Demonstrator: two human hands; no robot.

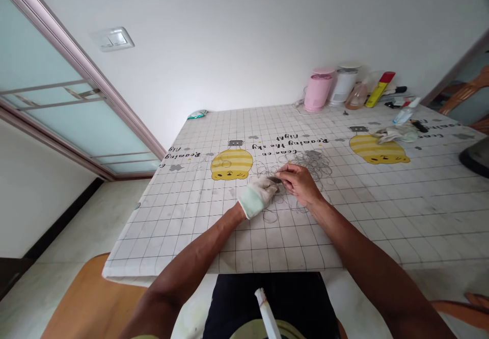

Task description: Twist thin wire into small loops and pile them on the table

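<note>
My left hand, in a white glove with a pale green cuff, is closed near the middle of the table. Close against its fingertips, my bare right hand pinches with thumb and forefinger. A small dark grey piece shows between the two hands; its kind cannot be made out. Beyond and beside my right hand spreads a tangled heap of thin grey wire loops. One loose wire loop lies on the cloth just below my hands. The palms and what they may hold are hidden.
The table wears a checked tablecloth with yellow bear prints. Toward the back right stand a pink cylinder, a white cylinder, a yellow-and-red can and a spray bottle. A crumpled glove lies nearer.
</note>
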